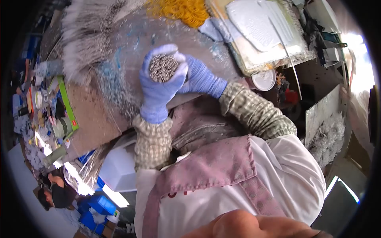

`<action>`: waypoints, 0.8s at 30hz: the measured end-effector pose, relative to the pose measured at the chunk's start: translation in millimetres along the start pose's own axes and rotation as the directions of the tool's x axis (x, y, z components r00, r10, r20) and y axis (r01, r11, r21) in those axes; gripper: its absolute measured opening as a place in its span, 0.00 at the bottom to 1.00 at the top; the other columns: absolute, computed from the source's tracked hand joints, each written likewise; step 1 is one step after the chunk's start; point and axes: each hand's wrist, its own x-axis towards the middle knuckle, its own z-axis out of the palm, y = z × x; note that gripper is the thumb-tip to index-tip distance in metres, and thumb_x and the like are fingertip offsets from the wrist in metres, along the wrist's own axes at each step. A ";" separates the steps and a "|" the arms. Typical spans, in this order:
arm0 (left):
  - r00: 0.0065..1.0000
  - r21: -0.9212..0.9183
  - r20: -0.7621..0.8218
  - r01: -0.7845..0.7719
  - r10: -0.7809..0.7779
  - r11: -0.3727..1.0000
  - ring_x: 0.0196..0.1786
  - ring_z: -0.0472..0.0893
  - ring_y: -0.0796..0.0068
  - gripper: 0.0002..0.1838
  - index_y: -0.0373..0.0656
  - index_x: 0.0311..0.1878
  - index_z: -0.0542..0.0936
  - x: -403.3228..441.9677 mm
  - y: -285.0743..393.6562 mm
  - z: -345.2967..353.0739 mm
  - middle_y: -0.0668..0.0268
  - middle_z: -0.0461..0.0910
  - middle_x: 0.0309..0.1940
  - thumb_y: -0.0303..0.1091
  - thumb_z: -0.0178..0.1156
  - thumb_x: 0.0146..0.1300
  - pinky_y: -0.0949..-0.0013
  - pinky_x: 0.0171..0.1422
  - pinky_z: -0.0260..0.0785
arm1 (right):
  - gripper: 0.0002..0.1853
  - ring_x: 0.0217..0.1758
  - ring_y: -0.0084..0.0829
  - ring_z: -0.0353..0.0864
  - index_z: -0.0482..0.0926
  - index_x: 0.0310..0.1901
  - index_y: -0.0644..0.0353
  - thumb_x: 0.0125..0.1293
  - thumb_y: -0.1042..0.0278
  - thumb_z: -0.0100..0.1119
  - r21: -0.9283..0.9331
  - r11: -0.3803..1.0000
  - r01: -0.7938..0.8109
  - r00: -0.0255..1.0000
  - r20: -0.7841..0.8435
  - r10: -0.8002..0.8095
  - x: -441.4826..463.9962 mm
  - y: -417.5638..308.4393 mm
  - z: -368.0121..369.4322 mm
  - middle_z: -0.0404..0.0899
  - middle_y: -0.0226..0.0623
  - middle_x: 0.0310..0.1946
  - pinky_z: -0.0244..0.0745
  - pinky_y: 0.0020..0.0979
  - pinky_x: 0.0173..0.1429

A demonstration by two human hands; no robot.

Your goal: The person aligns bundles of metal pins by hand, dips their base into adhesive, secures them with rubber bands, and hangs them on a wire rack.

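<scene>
A bundle of thin silvery metal pieces (163, 68), seen end-on, is held upright above the work table (133, 51). My left hand (157, 89), in a blue knitted glove with a pale palm, wraps round it with the fingers curled along its far and left sides. Close against its right side is my right hand (199, 75), gloved the same way and closed in on the bundle. Part of the right fingers is hidden behind the left hand. The lower part of the bundle is out of sight inside the hands.
Long bunches of pale thin strands with metal ends (89, 35) lie at the upper left. Yellow rubber bands (178, 11) are heaped at the back. A board with white paste (254, 25) is at the right, near a round tub (264, 80). Bottom left, another person (59, 192) is visible.
</scene>
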 end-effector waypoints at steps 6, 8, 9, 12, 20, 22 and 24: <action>0.996 0.024 0.028 -0.085 0.084 0.996 0.45 0.83 0.77 0.22 0.38 0.54 0.76 -6.4 -2.9 -1.9 0.66 0.84 0.40 0.23 0.70 0.55 0.71 0.55 0.76 | 0.57 0.68 0.50 0.72 0.61 0.72 0.63 0.44 0.48 0.82 -0.166 0.975 0.147 0.978 -0.120 -0.168 2.8 -11.4 -7.0 0.71 0.51 0.64 0.67 0.41 0.72; 0.995 0.033 0.044 -0.093 0.092 0.995 0.45 0.83 0.77 0.23 0.38 0.54 0.76 -5.1 -6.1 -4.7 0.66 0.84 0.40 0.23 0.69 0.55 0.71 0.56 0.76 | 0.58 0.67 0.52 0.73 0.60 0.72 0.66 0.42 0.49 0.82 -0.208 0.942 0.262 0.942 -0.156 -0.296 9.6 -5.5 5.4 0.73 0.54 0.63 0.69 0.42 0.70; 0.997 0.125 0.020 -0.083 0.081 0.989 0.45 0.83 0.76 0.23 0.38 0.55 0.76 -2.8 -2.7 -6.2 0.65 0.84 0.41 0.23 0.69 0.54 0.70 0.56 0.76 | 0.58 0.65 0.52 0.74 0.60 0.72 0.66 0.43 0.49 0.81 -0.090 0.976 0.197 0.971 -0.117 -0.206 11.1 -8.6 4.4 0.74 0.55 0.61 0.70 0.42 0.69; 0.999 0.126 -0.039 0.021 -0.016 0.992 0.44 0.82 0.73 0.24 0.38 0.54 0.75 -1.9 8.2 1.3 0.62 0.83 0.40 0.25 0.69 0.52 0.67 0.56 0.75 | 0.55 0.62 0.51 0.77 0.60 0.72 0.64 0.46 0.50 0.80 -0.006 0.992 0.125 0.990 -0.072 -0.125 13.4 -22.4 -1.8 0.76 0.53 0.58 0.72 0.42 0.66; 0.999 0.117 0.037 -0.038 0.034 0.992 0.48 0.78 0.67 0.27 0.37 0.61 0.69 -13.4 -8.5 -5.3 0.62 0.79 0.41 0.35 0.66 0.62 0.56 0.65 0.69 | 0.55 0.59 0.52 0.78 0.57 0.74 0.65 0.48 0.51 0.78 0.002 0.990 0.138 0.982 -0.133 -0.136 5.6 -3.9 0.0 0.77 0.53 0.56 0.74 0.43 0.63; 0.995 0.058 0.045 -0.091 0.088 0.994 0.49 0.78 0.67 0.27 0.37 0.62 0.69 -6.2 -9.8 -0.5 0.62 0.78 0.42 0.35 0.65 0.63 0.52 0.67 0.69 | 0.51 0.58 0.51 0.79 0.61 0.72 0.63 0.49 0.51 0.77 0.020 0.989 0.144 0.976 -0.166 -0.138 5.9 -5.1 0.7 0.78 0.51 0.54 0.74 0.43 0.62; 0.999 0.068 0.008 -0.049 0.048 0.997 0.46 0.81 0.68 0.25 0.37 0.60 0.70 2.1 -4.8 9.7 0.62 0.82 0.38 0.29 0.67 0.61 0.56 0.64 0.73 | 0.47 0.57 0.50 0.79 0.65 0.69 0.61 0.50 0.51 0.76 0.040 0.990 0.133 0.971 -0.205 -0.122 4.3 -5.5 -8.0 0.78 0.50 0.53 0.75 0.42 0.61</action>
